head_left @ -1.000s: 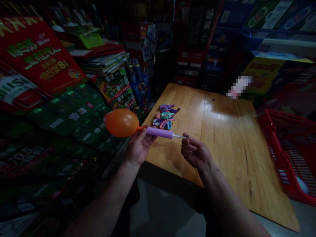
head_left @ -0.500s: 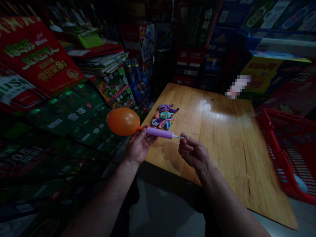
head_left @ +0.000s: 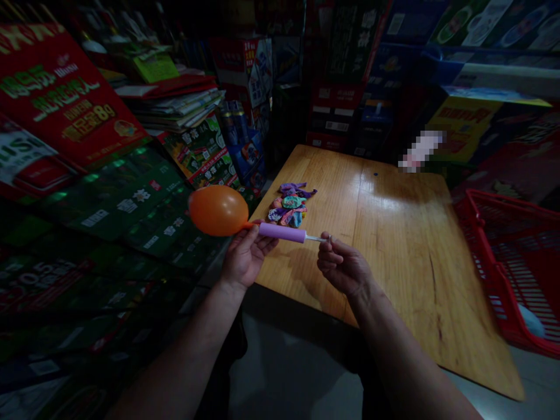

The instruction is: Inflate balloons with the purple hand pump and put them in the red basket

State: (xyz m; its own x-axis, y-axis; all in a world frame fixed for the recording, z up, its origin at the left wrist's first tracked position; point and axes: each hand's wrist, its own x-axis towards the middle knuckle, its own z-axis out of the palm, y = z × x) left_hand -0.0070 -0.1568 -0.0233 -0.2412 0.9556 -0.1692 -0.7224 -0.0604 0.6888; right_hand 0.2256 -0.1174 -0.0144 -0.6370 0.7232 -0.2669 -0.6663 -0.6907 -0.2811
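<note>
My left hand (head_left: 243,256) pinches the neck of an orange balloon (head_left: 219,210) at the nozzle end of a purple hand balloon pump (head_left: 282,232), its other fingers behind the barrel. The balloon is partly inflated and points left. My right hand (head_left: 343,262) is closed on the end of the pump's thin pale rod, part of which shows out of the barrel. The pump lies nearly level above the near left part of the wooden table (head_left: 394,245). Just beyond it, a small pile of limp, colourful balloons (head_left: 291,209) rests on the tabletop.
A red plastic basket (head_left: 496,268) stands at the table's right. Stacked green drink cartons (head_left: 131,198) crowd the left side, with a pile of papers (head_left: 184,108) behind them. More boxes (head_left: 335,111) line the back. A small dark spot (head_left: 375,174) shows on the far tabletop.
Both hands keep the same hold, and the pump rod shows about the same length. The orange balloon looks very slightly fuller. The view has shifted a little.
</note>
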